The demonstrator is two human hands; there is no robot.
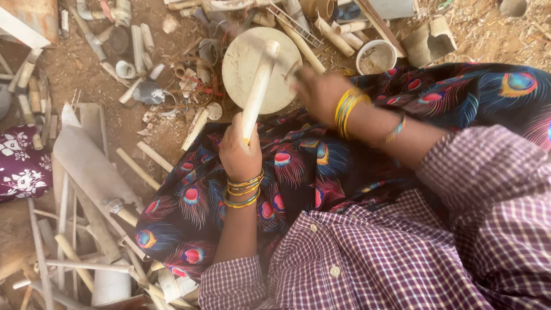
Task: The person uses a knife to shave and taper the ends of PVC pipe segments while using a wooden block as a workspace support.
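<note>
Blurred right hand (317, 92) (contents unclear); left hand (238, 152) grips bamboo stick (259, 83)

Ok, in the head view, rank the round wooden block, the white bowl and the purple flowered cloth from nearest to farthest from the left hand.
From the left hand:
1. Round wooden block, just ahead.
2. White bowl, ahead to the right.
3. Purple flowered cloth, far left.

Looks like an outdoor, ground-level craft workshop, the kind where you sit right on the dirt. Bare earth (505, 34) strewn with shavings, cut bamboo pieces (138, 166) and split strips (86, 265) piled all around, a round wooden chopping block (241, 74) worn pale, a small bowl (376, 56), plus offcuts and scraps heaped at the top.
</note>
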